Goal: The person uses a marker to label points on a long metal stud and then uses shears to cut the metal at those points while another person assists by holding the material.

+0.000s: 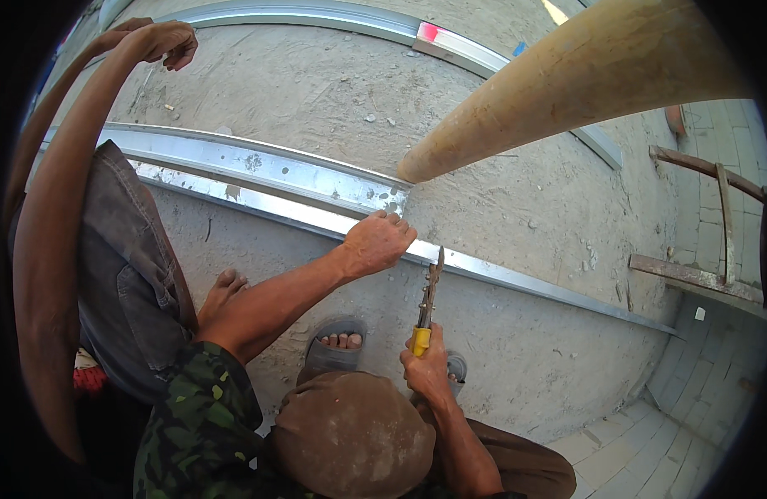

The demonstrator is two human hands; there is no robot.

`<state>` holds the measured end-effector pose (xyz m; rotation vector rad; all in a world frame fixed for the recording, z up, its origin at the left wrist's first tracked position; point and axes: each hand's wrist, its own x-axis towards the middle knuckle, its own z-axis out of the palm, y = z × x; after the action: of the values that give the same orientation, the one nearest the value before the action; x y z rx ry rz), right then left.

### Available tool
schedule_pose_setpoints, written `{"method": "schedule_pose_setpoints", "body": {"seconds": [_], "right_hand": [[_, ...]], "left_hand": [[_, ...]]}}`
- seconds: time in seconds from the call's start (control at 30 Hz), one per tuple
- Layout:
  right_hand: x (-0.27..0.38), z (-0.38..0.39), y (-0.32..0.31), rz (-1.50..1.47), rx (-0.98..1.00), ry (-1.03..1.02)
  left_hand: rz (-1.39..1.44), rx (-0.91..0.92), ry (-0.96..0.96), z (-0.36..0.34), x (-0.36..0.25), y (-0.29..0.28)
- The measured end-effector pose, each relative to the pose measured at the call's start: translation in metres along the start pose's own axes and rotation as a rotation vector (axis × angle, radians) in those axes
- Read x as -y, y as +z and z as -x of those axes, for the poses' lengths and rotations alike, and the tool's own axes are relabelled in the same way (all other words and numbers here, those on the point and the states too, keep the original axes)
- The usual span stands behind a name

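My left hand point(379, 241) is closed over a long, shiny metal channel point(533, 285) lying on the ground, with its fingers curled around the edge. My right hand point(426, 366) grips a pair of tin snips point(426, 312) by the yellow handle. The snips point away from me, and their dark blades reach across the channel just right of my left hand. Whether the blades bite into the metal, I cannot tell. Beside the far edge of this channel, a wider metal channel point(258, 162) ends near my left knuckles.
At the left sits a co-worker in grey shorts point(121, 266), a bare foot near my left arm. A thick tan post point(549, 91) rises at the upper right. Another metal channel point(317, 12) lies farther off. Wooden pieces point(699, 279) stand by the tiled floor at right.
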<state>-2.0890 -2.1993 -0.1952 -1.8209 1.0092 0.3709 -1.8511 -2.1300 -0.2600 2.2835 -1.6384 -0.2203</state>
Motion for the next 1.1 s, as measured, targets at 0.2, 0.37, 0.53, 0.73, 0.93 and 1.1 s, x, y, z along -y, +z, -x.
{"method": "schedule_pose_setpoints", "body": {"seconds": [0.2,0.37,0.53,0.73,0.93,1.1], "right_hand": [[0.004,0.001,-0.002,-0.029,0.022,0.071],[-0.010,0.002,0.006,-0.105,0.024,0.043],[-0.010,-0.002,0.000,-0.033,0.038,-0.040],[-0.012,-0.001,-0.006,-0.196,0.089,0.077],[-0.005,0.001,-0.008,-0.165,0.049,0.135],[0.012,0.000,-0.007,-0.209,0.095,0.312]], "left_hand": [[-0.008,-0.002,0.014,0.001,-0.001,-0.001],[-0.006,-0.020,0.009,0.003,-0.002,0.004],[-0.024,0.001,0.029,0.002,-0.002,0.000],[-0.020,0.002,0.012,0.004,-0.002,0.000],[-0.022,-0.008,0.005,0.003,-0.003,0.000],[-0.022,-0.022,0.009,0.004,-0.003,0.003]]}}
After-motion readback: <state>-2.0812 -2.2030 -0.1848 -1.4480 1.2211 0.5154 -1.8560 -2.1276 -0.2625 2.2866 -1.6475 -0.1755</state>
